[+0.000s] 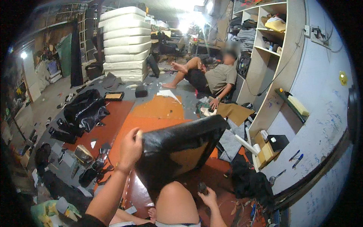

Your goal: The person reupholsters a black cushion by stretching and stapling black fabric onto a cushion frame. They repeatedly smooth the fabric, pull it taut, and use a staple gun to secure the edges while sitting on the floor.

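Observation:
A thick, square cushion-like panel covered in shiny black leather-like material stands tilted in front of me, above my knee. A brown board shows within its black border on the side toward me. My left hand is closed on its upper left corner, thumb over the edge. Lower down, beside my right knee, my right hand is closed round a small dark object whose kind I cannot make out. It is apart from the panel. Under both lies a reddish-brown sheet on the floor.
Another person reclines on the floor ahead, against a shelf unit. White foam blocks are stacked at the back. Black leather-like pieces lie left; black cloth and several hand tools lie right. Pens rest near the wall.

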The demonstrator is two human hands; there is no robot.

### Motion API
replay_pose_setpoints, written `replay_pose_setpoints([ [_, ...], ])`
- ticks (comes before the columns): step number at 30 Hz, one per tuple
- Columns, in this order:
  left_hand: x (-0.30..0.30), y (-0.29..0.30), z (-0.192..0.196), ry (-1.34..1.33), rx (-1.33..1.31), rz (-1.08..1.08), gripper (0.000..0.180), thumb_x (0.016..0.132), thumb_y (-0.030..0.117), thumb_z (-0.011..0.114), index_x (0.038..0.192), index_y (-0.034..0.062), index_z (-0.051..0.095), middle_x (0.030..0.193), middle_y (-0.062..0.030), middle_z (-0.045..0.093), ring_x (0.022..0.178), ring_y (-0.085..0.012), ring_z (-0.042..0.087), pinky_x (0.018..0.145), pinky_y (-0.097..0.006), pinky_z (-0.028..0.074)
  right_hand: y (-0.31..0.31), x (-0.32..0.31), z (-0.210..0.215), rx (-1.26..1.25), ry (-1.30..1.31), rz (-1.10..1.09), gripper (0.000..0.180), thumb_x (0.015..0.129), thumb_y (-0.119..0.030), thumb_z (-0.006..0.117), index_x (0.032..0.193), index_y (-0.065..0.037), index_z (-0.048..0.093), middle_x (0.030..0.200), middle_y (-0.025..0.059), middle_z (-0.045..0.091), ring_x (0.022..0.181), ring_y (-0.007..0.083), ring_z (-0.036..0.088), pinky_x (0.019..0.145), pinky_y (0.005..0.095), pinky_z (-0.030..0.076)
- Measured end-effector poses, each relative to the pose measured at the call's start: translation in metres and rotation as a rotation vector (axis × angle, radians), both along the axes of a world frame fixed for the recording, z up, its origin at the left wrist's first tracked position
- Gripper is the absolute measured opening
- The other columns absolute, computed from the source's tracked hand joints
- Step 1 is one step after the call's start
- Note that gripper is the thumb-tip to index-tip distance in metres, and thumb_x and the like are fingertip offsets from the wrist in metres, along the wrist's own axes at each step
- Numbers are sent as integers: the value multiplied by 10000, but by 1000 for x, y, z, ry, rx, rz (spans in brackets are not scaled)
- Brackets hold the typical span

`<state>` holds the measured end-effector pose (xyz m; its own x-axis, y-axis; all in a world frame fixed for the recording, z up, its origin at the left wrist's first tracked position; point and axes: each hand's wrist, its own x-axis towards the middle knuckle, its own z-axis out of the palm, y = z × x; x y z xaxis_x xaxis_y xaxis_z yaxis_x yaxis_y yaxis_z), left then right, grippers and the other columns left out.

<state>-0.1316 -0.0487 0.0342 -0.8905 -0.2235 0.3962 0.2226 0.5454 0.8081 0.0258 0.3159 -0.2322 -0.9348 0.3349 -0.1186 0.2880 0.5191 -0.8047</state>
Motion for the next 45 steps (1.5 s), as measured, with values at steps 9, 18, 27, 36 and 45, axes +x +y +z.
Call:
replay_pose_setpoints([
  [9,160,74,-88,84,550,53,548,1128,206,427,1584,-94,392,1588,-259,488,1506,-344,435,1259,-432,300,152,-32,112,265,370,-292,527,1047,-299,661,1434,55,611,1362,304,660,1257,456,635,1085,489,485],
  [18,145,93,-63,193,336,3,507,1118,153,423,1560,-94,437,1573,-239,507,1492,-339,461,1269,-412,311,141,-122,218,487,390,-134,441,1068,-423,603,1076,-19,780,1136,238,735,1111,444,673,962,498,519],
  [27,-87,-84,-161,-90,71,261,669,1186,466,300,1455,-80,576,1419,-205,659,1351,-315,602,1149,-412,437,-36,5,143,9,61,241,341,953,-295,779,1194,-53,781,1289,183,748,1166,339,726,994,421,572],
  [36,35,-106,-361,-592,398,182,715,1172,519,305,1497,-71,546,1476,-208,620,1386,-322,572,1164,-425,431,11,-105,51,150,-191,198,563,926,-421,785,1303,-7,726,1305,226,721,1203,347,689,1038,449,533],
  [45,18,-119,-386,-606,685,107,767,1158,572,311,1539,-61,515,1533,-211,581,1421,-328,543,1179,-439,426,50,-302,-103,376,-235,35,841,921,-574,761,1499,9,578,1496,300,599,1446,450,525,1207,495,407],
])
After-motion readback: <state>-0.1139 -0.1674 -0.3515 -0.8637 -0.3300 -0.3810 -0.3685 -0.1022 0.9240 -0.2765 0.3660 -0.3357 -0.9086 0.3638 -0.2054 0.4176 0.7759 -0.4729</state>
